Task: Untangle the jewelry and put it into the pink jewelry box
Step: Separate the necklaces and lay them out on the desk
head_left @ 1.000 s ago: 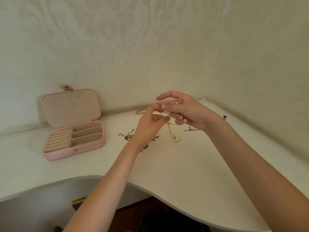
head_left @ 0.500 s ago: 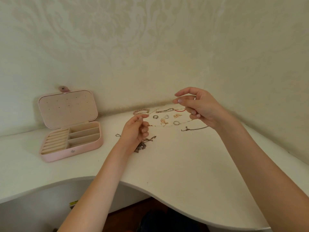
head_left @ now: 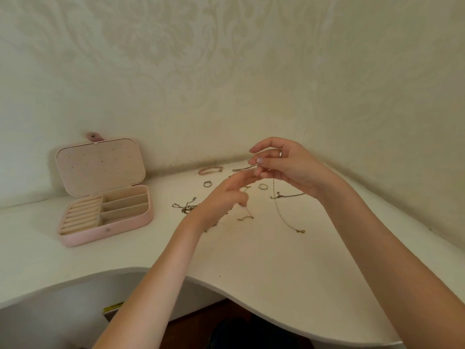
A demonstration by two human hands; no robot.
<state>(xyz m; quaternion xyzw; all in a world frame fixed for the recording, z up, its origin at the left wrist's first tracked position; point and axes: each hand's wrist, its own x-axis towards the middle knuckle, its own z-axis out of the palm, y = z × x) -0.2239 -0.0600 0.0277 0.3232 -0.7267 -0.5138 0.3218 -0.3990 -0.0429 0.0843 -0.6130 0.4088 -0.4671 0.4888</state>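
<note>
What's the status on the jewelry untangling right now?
Right hand pinches a thin chain that trails to the table; left hand blurred, grip unclear. Pink jewelry box open, compartments look empty. Nothing blocks the box.

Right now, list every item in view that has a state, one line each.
Pink rectangular jewelry box: lid open, compartments look empty.
Thin gold chain: lying loose on the white desk, upper end toward the right hand.
Right hand: raised, fingers pinching something thin.
Left hand: blurred, grip unclear.
Tangled dark chains: knotted, on desk.
Pink beaded bracelet: lying by the wall.
Two silver rings: loose on desk.
</note>
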